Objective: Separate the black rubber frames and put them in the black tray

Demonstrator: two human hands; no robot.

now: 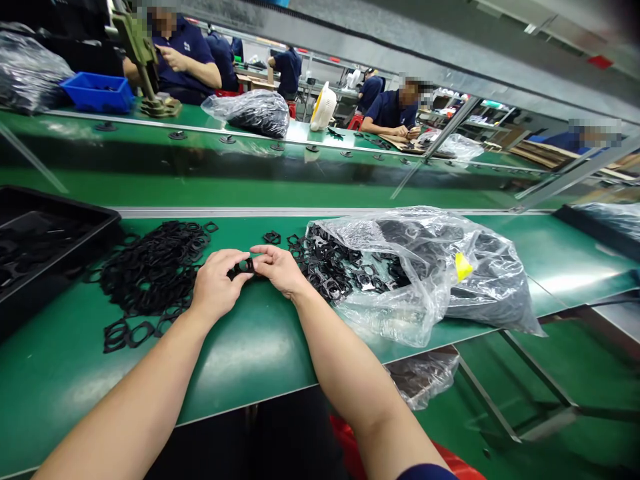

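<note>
Between my two hands, just above the green table, is a small black ring-shaped part (244,266). My left hand (219,280) pinches its left side with thumb and fingertips. On its right side, my right hand (279,268) grips it the same way. The fingers hide much of the part. A heap of flat black ring parts (150,267) lies to the left of my left hand. To the right, similar black parts (327,267) spill from the mouth of a clear plastic bag (425,313). A few more black pieces (272,237) lie just beyond my hands.
A black tray (95,215) with dark parts stands at the left. Behind a metal rail (215,213) runs a green conveyor belt (250,187) below a second bench. That bench carries a blue bin (100,93), a green hand press (145,67) and a bagged bundle (260,113). Several co-workers sit beyond.
</note>
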